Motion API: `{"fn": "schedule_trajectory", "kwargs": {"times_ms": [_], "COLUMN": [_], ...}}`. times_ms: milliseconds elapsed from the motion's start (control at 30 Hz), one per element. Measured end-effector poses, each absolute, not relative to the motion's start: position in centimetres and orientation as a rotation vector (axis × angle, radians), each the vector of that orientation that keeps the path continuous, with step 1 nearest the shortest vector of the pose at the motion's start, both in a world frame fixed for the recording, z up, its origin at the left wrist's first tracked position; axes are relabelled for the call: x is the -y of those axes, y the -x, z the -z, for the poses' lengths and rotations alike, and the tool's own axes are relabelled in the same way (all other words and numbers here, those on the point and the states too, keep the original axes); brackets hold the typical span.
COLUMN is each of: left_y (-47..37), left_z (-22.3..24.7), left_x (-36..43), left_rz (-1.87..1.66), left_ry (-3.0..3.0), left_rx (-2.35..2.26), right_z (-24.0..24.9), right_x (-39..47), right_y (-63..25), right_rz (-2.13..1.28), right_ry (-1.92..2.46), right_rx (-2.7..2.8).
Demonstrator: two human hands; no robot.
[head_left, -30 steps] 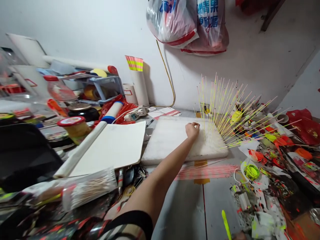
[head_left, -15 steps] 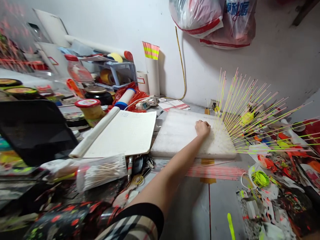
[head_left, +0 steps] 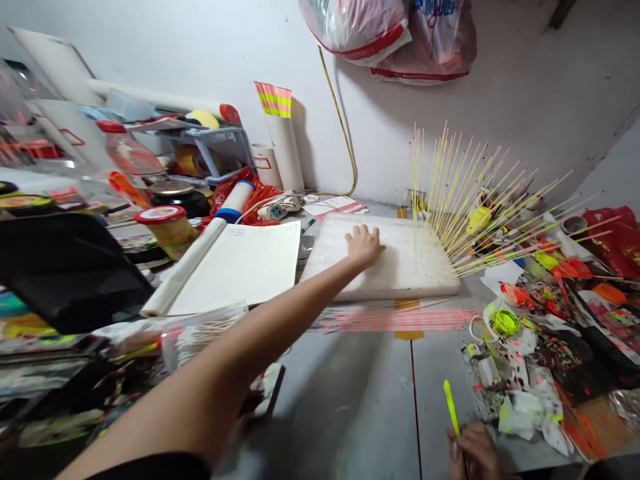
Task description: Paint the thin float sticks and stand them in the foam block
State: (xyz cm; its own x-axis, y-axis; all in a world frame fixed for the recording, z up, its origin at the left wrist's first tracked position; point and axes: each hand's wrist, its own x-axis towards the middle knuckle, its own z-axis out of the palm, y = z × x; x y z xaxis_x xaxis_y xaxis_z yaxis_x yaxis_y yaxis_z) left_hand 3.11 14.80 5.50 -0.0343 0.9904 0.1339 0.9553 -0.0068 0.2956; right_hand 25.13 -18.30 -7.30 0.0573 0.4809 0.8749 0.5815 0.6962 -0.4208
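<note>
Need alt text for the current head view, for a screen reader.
A person's open left hand is over a white foam block, while the right hand holds a slim tool with a bright yellow tip. Thin yellow and pink sticks fan out from the block's right side; an open notebook lies left of it on a cluttered table.

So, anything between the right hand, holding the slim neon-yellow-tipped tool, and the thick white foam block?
Yes, low down: a flat spread of thin pink sticks lies on the grey table along the near edge of the white foam block, between it and the right hand. Nothing taller shows.
</note>
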Motion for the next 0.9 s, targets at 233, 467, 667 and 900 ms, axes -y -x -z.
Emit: {"fn": "schedule_trajectory", "kwargs": {"times_ms": [233, 467, 667, 900], "left_y": [4.2, 2.6, 2.4, 4.5], "left_z": [-5.2, -4.6, -3.8, -4.1], "left_x": [-12.3, -11.3, -10.4, -13.3], "left_rz": [-0.178, -0.145, -0.233, -0.451], "left_ry": [-1.936, -2.025, -2.019, -1.643], "left_rx": [-2.336, -2.274, -2.227, -2.334], "right_z": [5.3, 4.1, 4.3, 4.6], "right_x": [19.4, 19.2, 19.2, 19.3], "right_y": [-22.2, -22.0, -21.9, -22.0], "right_rz": [0.12, 0.128, 0.109, 0.105], "right_ry": [0.977, 0.973, 0.987, 1.0], "right_rx": [1.406, 1.469, 1.481, 1.49]}}
